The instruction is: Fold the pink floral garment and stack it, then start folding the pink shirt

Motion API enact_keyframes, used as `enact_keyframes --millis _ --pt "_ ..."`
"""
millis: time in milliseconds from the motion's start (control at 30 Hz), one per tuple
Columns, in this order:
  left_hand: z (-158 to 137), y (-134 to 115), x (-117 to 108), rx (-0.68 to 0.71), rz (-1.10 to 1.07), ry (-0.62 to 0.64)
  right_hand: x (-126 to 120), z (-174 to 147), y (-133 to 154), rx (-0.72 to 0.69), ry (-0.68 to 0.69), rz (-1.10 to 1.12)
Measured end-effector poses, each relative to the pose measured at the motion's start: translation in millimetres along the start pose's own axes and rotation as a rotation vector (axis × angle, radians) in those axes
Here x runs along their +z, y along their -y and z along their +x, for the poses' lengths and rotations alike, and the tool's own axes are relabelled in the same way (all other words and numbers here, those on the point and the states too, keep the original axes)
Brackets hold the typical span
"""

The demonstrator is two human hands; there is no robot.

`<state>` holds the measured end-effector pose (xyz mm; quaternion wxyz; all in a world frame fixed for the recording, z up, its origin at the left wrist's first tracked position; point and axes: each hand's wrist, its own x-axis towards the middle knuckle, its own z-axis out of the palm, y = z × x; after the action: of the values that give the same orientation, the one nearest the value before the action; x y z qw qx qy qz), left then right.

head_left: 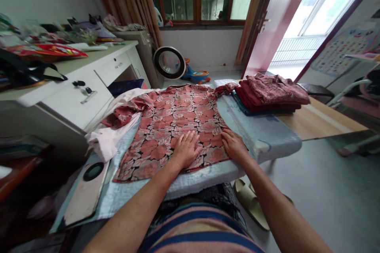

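A red floral blouse [166,126] lies spread out on a padded board with a pale blue cover [267,134], its hem toward me and its sleeves out to the sides. My left hand [187,149] rests flat on the lower middle of the cloth, fingers extended. On the right side edge of the blouse lies my right hand [233,144], its fingers stretched over the fabric and the thumb side partly hidden. Neither hand grips anything that I can see. A light pink cloth [103,142] sits partly under the left sleeve.
Folded clothes [276,91] are stacked at the board's far right, beside a wooden surface [323,120]. A phone [86,193] lies at the near left corner. Left stands a cluttered white desk [80,102]. Slippers [252,201] are on the floor, and a round-framed fan [170,62] stands behind.
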<state>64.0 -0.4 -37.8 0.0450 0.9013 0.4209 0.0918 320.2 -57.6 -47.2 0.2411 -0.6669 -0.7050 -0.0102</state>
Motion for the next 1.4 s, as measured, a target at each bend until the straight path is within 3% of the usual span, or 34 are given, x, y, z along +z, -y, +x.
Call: enact_keyframes --millis 533,1100,1400 --pt "-3.3 -3.3 -5.1 -0.034 -0.049 -0.059 1.7 -8.2 -12.4 0.020 -0.069 0.059" --pt "-4.8 -4.1 -5.5 -0.051 -0.091 -0.033 -3.3 -9.9 -8.0 0.181 -0.161 -0.015" --pt "-4.1 -2.5 -0.7 -0.045 -0.102 -0.078 -15.3 -5.8 -15.4 0.198 -0.089 0.035"
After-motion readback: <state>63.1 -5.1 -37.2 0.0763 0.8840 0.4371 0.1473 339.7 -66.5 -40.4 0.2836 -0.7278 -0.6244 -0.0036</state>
